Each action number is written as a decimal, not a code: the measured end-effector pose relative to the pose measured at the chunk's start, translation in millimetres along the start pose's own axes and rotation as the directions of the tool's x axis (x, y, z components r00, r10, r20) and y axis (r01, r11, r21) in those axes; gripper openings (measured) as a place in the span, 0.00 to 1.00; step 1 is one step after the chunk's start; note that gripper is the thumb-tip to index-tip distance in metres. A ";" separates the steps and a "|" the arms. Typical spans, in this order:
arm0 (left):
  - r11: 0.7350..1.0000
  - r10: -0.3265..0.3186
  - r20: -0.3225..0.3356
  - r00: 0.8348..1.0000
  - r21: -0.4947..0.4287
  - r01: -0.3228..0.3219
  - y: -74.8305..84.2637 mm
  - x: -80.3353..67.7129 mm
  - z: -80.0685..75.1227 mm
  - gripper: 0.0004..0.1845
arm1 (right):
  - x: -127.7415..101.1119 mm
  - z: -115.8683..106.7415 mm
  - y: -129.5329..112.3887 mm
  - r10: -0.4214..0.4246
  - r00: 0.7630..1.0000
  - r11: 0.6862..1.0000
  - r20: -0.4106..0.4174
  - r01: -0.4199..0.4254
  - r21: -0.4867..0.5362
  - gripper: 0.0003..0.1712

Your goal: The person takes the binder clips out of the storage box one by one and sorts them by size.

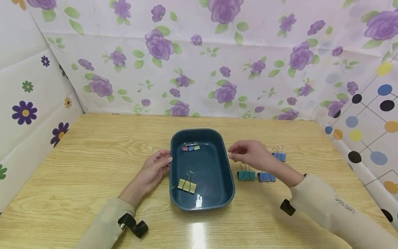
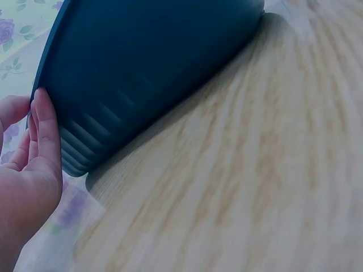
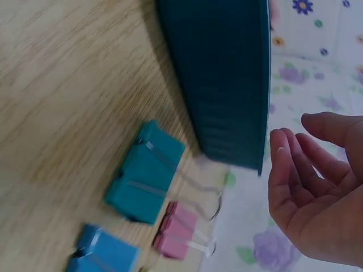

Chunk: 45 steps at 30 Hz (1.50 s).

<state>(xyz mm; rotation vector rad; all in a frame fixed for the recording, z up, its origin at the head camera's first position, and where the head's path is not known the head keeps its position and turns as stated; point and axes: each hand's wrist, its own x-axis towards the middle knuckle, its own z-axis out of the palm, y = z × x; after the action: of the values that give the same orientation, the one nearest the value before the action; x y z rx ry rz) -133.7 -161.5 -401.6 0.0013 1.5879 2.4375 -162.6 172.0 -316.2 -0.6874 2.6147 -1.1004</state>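
A dark teal plastic tray [image 1: 202,209] lies on the table. At its left rim is my left hand [image 1: 157,167], thumb and fingers pinching the edge, with fingers along the outer wall [image 2: 142,62]. My right hand [image 1: 253,155] hovers just off the right rim, fingers loosely bent and thumb apart, holding nothing. Inside the tray, three small binder clips, pink [image 1: 185,148], blue [image 1: 191,148] and yellow [image 1: 197,147], stand in a row at the far end. A large yellow binder clip [image 1: 187,186] sits at the near left.
Right of the tray stand a green binder clip [image 1: 246,175], a blue binder clip [image 1: 266,177] and another blue one [image 1: 280,156] farther back. A pink binder clip [image 3: 176,231] shows in the right wrist view. Flowered cloth [image 1: 199,69] hangs behind the wooden table [image 1: 124,135].
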 end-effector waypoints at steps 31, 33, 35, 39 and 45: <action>1.000 -0.015 -0.004 1.000 -0.008 0.015 0.6 0.7 -2.3 0.11 | 55.8 84.0 -65.6 0.277 0.910 0.880 0.307 -0.369 0.299 0.09; 1.000 -0.016 -0.004 1.000 -0.008 0.016 0.7 1.0 -2.0 0.11 | 55.4 86.1 -64.6 0.277 0.907 0.880 0.316 -0.371 0.295 0.09; 1.000 -0.016 -0.003 1.000 -0.008 0.016 0.7 1.2 -1.9 0.11 | 55.0 88.0 -63.6 0.275 0.904 0.878 0.326 -0.375 0.297 0.10; 1.000 -0.014 0.000 1.000 -0.006 0.014 0.9 1.2 -2.0 0.12 | 54.8 91.1 -63.1 0.274 0.899 0.875 0.342 -0.380 0.299 0.10; 1.000 -0.013 -0.002 1.000 -0.011 0.013 1.1 0.3 -2.4 0.10 | 55.5 90.7 -64.8 0.256 0.898 0.886 0.357 -0.366 0.285 0.09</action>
<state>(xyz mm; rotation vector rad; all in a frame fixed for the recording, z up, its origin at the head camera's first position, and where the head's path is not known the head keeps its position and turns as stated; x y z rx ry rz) -134.5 -164.1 -401.7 -0.0139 1.5705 2.4370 -155.2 48.9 -333.9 -0.3087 2.0952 -1.1932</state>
